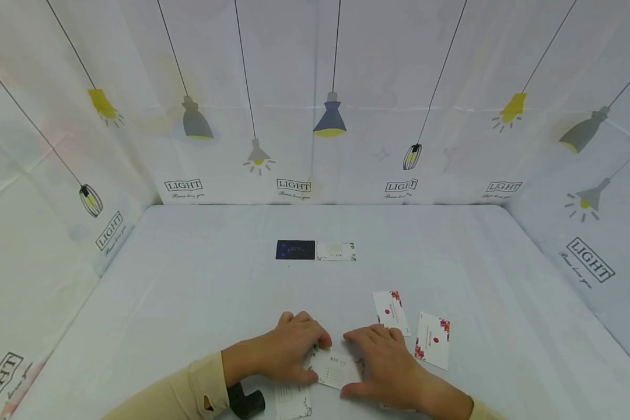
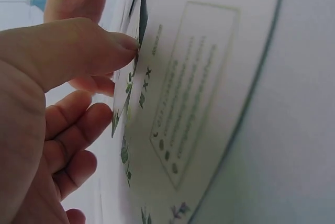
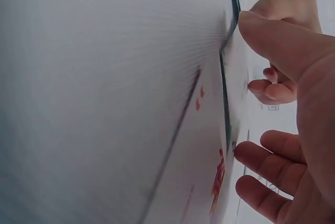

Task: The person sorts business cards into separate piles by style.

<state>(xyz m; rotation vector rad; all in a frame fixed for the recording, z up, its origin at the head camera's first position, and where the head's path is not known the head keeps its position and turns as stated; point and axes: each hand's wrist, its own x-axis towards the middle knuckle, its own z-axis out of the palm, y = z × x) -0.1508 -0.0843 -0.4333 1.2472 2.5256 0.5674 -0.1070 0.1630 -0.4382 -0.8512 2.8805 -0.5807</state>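
A white business card (image 1: 336, 368) with leafy corners and dark print lies between both hands, low in the head view. My left hand (image 1: 289, 350) grips its left end, thumb at the near corner and fingertips by the far one. Over its right end curves my right hand (image 1: 391, 367), holding it between thumb and fingertips across the card's width. A second leafy card (image 1: 292, 399) lies flat below the left hand; its boxed text fills much of the left wrist view. Part of another card (image 1: 394, 406) peeks out from under the right palm.
Two white cards with red flowers, one upper (image 1: 391, 312) and one lower (image 1: 433, 341), lie beside the right hand. Farther back, a dark blue card (image 1: 296, 249) sits next to a white leafy card (image 1: 336, 251). A black bracket (image 1: 248, 402) is by the left cuff.
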